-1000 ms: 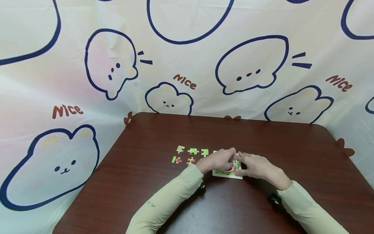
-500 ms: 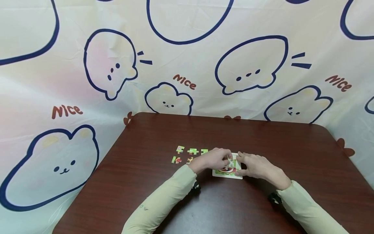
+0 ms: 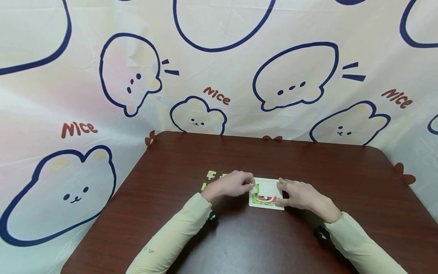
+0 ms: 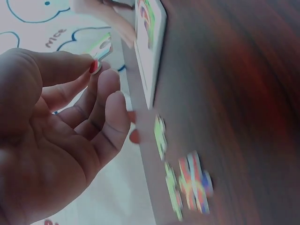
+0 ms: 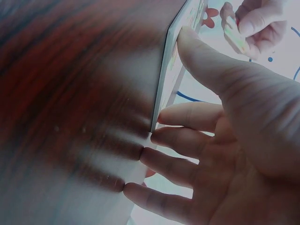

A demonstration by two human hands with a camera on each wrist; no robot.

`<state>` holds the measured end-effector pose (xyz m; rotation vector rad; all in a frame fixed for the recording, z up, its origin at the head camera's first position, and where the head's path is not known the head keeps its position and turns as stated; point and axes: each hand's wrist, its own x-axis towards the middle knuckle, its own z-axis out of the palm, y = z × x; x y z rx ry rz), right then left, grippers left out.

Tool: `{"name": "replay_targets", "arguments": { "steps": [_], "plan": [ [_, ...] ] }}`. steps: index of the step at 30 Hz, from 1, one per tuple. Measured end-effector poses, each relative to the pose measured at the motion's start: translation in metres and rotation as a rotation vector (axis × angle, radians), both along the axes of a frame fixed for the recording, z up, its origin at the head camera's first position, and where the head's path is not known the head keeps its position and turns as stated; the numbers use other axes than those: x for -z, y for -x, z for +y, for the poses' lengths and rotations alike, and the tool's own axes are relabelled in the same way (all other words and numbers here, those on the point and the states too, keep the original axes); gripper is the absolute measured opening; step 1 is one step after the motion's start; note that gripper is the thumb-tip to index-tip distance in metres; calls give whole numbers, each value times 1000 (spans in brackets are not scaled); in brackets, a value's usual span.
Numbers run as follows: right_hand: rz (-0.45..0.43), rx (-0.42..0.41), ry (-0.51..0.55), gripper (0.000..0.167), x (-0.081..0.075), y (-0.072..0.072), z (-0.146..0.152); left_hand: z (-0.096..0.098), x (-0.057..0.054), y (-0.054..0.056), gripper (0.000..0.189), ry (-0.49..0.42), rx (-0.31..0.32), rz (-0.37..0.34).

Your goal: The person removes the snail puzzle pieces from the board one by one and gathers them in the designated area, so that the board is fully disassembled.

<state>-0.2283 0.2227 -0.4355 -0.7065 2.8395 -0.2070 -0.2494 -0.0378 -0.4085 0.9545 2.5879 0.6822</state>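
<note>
My left hand [image 3: 230, 184] pinches a small jigsaw piece [image 4: 102, 48] between thumb and fingertips, its green and red face partly showing. It is raised at the left side of a white puzzle tray [image 3: 268, 185]. Fitted pieces [image 3: 267, 199] with a red and white picture on green fill the tray's lower part; the upper part shows bare white. My right hand [image 3: 302, 195] rests on the tray's right side. Its thumb [image 5: 201, 58] lies on the near corner of the tray, and its fairly straight fingers reach the far side and the tabletop.
Several loose jigsaw pieces lie left of the tray, among them a green piece [image 3: 211, 174] and a multicoloured piece [image 4: 194, 183]; my left hand hides some of them in the head view. The dark wooden table [image 3: 253, 243] meets a printed cloth [image 3: 294, 125] behind.
My left hand has drawn back leftward from over the tray, with a piece in its fingertips. More of the tray's white bottom shows. My right hand has stayed in place.
</note>
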Motion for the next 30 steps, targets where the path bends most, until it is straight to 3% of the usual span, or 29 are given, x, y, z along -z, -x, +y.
{"name": "replay_targets", "arguments": {
  "steps": [8, 16, 30],
  "plan": [
    [7, 9, 11, 35, 2, -1, 1, -32, 0, 2, 11, 6, -19, -73],
    [7, 7, 6, 38, 2, 0, 0, -46, 2, 5, 11, 58, -21, -115],
    [6, 5, 2, 37, 0, -1, 0, -37, 11, 9, 8, 166, -47, 20]
  ]
}}
